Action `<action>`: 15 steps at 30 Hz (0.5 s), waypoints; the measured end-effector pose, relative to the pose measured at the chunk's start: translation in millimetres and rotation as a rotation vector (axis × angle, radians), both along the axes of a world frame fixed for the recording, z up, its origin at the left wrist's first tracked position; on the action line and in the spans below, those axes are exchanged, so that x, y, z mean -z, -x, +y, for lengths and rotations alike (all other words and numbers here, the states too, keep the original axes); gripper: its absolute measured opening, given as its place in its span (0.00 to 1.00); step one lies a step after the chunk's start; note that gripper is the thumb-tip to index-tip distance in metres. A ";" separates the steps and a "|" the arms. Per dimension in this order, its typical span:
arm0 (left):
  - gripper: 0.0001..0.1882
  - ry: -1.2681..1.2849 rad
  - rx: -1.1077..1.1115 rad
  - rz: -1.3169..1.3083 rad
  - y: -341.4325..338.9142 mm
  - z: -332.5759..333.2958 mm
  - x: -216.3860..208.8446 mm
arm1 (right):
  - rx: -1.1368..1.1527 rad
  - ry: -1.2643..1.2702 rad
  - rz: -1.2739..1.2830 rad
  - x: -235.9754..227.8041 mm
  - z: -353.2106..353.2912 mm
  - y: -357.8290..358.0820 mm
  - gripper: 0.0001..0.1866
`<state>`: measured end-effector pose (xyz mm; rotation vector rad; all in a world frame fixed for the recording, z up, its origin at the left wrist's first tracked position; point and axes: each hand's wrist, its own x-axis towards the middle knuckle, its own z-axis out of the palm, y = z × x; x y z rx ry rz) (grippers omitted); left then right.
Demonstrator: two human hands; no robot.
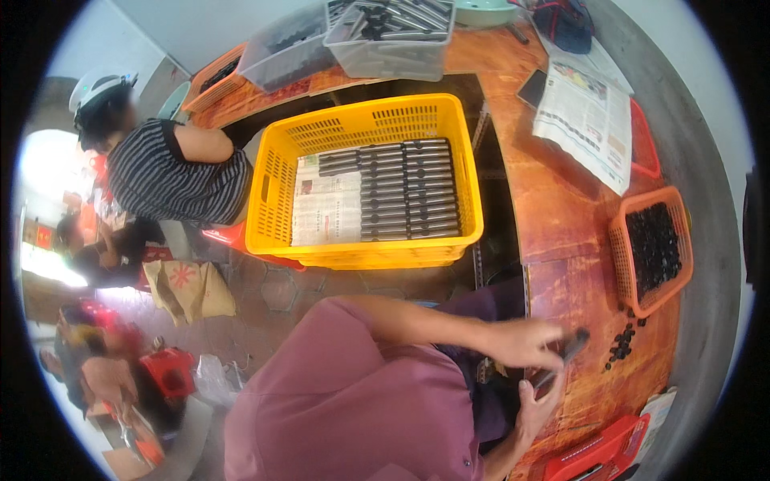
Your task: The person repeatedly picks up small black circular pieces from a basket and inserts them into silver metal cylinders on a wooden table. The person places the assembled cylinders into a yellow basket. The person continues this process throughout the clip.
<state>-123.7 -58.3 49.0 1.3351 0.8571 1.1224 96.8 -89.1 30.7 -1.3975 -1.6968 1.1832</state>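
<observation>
"Where can I pass?"
"I've room over the counter (pixel 557 284) between crate (pixel 365 254) and basket (pixel 623 264); newspaper (pixel 584 120) narrows it farther up."
"And nearer?"
"Left hand (pixel 523 343), right hand (pixel 535 413) and dark tube (pixel 576 343) block the edge; loose bits (pixel 621 346) lie by the basket."

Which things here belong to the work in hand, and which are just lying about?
Likely part of the work: dark piece at the left hand and right hand; loose black parts; orange basket; yellow crate; metal rods.
Apparently just lying about: dark phone; tabletop newspaper; woven sack.
</observation>
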 end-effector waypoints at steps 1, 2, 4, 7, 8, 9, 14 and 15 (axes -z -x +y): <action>0.17 0.112 -0.051 0.028 31.8 1.7 -13.1 | -0.043 0.104 -0.008 -19.1 5.3 9.8 0.27; 0.18 -0.125 -0.334 0.087 58.8 6.8 3.2 | -0.056 0.058 -0.061 -19.0 12.0 10.3 0.24; 0.15 0.146 -0.674 0.000 128.4 7.4 -4.1 | -0.024 -0.019 -0.129 -10.1 27.4 4.3 0.17; 0.16 0.311 -1.067 -0.270 242.3 -3.9 23.0 | -0.032 -0.178 -0.359 0.3 44.2 7.0 0.13; 0.17 0.422 -1.144 -0.312 281.2 -14.3 46.1 | -0.012 -0.180 -0.409 -4.2 44.7 17.5 0.10; 0.18 0.453 -1.240 -0.227 320.7 -31.8 82.6 | -0.039 -0.188 -0.388 -4.1 46.4 25.4 0.09; 0.19 0.689 -1.697 -0.588 468.1 -163.9 262.8 | -0.220 -0.493 -0.477 38.3 66.4 42.4 0.07; 0.20 0.595 -1.787 -0.597 472.4 -177.5 280.3 | -0.210 -0.550 -0.503 42.8 67.5 48.2 0.06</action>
